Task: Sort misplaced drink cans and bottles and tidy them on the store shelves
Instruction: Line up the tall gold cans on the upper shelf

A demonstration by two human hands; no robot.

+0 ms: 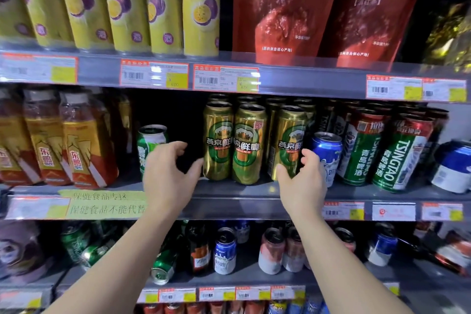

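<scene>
Both hands are raised at the middle shelf point(229, 190), either side of the gold cans.

Left hand point(168, 173): fingers loosely curled, spread wide, nothing gripped. The thumb tip appears to touch or nearly touch the side of the leftmost gold can point(218, 140); contact cannot be confirmed. Just behind the fingers a green-and-white can point(150, 144) is partly hidden; it stands alone in a dark gap, so it is judged misplaced.

Right hand point(303, 181): also half-open, fingers curved, nothing closed on. The thumb lies at the base of the rightmost front gold can point(290, 143); whether it touches cannot be told. Just right of the fingers stands a blue can point(327, 153), shorter than its neighbours and wedged between gold and green rows, likely misplaced too.

Judgement: the hands bracket the gold row, probably to square it up or slide it toward the gap.

Further right of the right hand: tall green Tsingtao cans point(397, 158). Left of the left hand: orange drink bottles point(76, 140).

Above the hands: yellow passionfruit cans point(163, 5) and red tea pouches point(283, 7). Below the forearms, the lower shelf holds mixed cans and bottles, with one green can point(163, 265) lying tipped over.
</scene>
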